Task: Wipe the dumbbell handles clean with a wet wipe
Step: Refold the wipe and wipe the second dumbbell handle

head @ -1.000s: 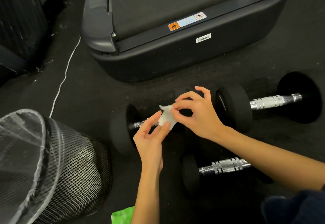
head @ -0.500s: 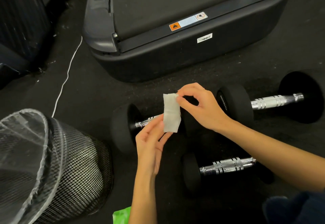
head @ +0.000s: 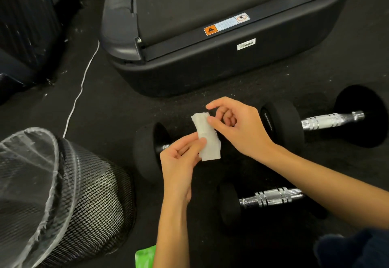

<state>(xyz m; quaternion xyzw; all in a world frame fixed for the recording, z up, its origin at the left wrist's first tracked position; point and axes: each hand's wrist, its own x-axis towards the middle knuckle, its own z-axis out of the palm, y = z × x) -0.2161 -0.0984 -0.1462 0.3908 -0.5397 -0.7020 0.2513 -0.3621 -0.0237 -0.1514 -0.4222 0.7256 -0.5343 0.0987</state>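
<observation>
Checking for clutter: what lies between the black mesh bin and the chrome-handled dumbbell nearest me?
In the head view, the left forearm crosses bare dark floor between the mesh bin and that dumbbell.

Both forearms bare, no sleeves, rings or watch; left hand (head: 181, 162), right hand (head: 237, 128).

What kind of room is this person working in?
Probably a home gym or workout corner: a treadmill sits on the dark floor, chrome-handled dumbbells lie beside it, and a mesh bin stands nearby.
</observation>
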